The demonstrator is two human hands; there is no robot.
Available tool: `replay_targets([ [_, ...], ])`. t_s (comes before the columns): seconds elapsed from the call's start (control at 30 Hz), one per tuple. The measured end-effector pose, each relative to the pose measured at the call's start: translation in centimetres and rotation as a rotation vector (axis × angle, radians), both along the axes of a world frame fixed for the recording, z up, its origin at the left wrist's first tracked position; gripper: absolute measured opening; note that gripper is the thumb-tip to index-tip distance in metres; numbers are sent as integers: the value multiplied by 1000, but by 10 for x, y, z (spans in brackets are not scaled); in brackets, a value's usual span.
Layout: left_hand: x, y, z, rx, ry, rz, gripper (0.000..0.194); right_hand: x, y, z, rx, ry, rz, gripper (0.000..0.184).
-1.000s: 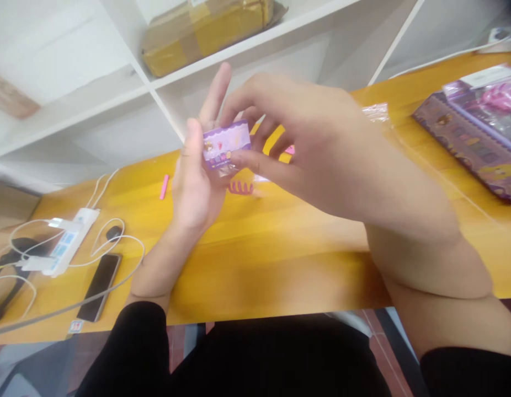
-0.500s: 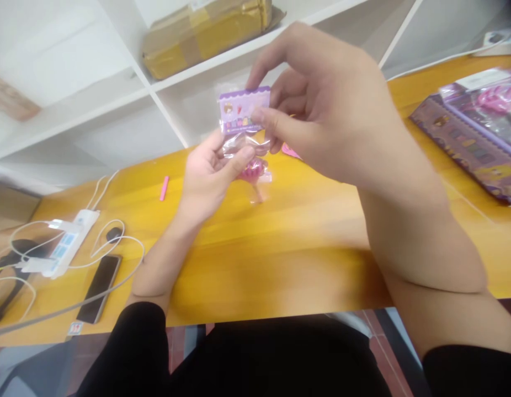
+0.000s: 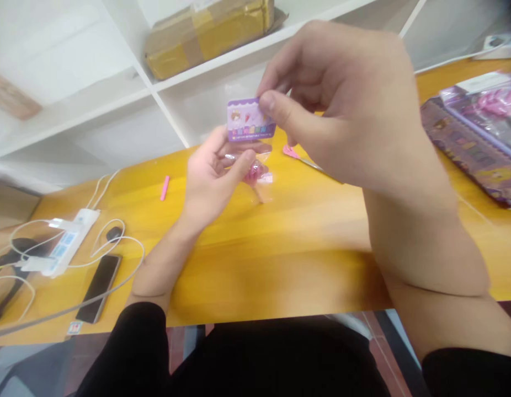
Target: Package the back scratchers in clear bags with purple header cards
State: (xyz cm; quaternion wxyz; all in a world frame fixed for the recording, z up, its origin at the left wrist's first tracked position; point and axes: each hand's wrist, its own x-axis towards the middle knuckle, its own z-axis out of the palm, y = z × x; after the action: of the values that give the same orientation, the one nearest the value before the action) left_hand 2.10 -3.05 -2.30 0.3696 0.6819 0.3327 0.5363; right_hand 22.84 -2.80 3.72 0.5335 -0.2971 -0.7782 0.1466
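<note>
My left hand (image 3: pixel 212 182) is closed on a small clear plastic packet (image 3: pixel 264 190) with a pink item (image 3: pixel 253 173) inside, its shape blurred. Just above the packet is a purple card (image 3: pixel 249 124) with a scalloped border, small pictures and coloured lettering. Thumb and fingers of my right hand (image 3: pixel 342 105) pinch this card at its upper right corner. Whether the card still touches the packet I cannot tell. Beyond my right wrist lies a pink-handled tool with a narrow metal blade, apparently scissors (image 3: pixel 291 152), partly hidden by the hand.
A pink stick (image 3: pixel 165 188) lies left on the wooden table (image 3: pixel 255 264). Farther left are a white power strip (image 3: pixel 73 242), looping cables and a phone (image 3: pixel 99 289). Purple packages (image 3: pixel 479 143) lie at the right. A taped cardboard box (image 3: pixel 209 36) sits on the white shelf behind.
The card has shifted slightly right and down, and my right hand now grips its upper corner instead of its right side. More of the pink-handled tool shows. My left hand stays nearly still.
</note>
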Motion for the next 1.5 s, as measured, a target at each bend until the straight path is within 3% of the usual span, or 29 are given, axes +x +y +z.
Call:
replay_targets([
  [0.27, -4, 4, -7, 78, 39, -45, 43, -1, -1, 3, -67, 145, 55, 14],
  [0.6, -1, -2, -5, 110, 52, 42, 43, 12, -11, 15, 17, -45, 29, 23],
  [0.73, -2, -6, 0, 248, 42, 162, 72, 12, -14, 19, -8, -24, -15, 26],
  [0.9, -6, -16, 14, 396, 198, 191, 47, 13, -18, 20, -7, -63, -29, 24],
  [1.2, -4, -14, 10, 532, 230, 200, 47, 15, -20, 18, -55, -28, 1, 31],
  [1.37, -4, -11, 11, 651, 247, 195, 33, 15, -20, 20, -63, -55, 21, 26],
  [1.5, -2, -11, 8, 584, 207, 163, 41, 11, -22, 18, -66, -37, -51, 23],
])
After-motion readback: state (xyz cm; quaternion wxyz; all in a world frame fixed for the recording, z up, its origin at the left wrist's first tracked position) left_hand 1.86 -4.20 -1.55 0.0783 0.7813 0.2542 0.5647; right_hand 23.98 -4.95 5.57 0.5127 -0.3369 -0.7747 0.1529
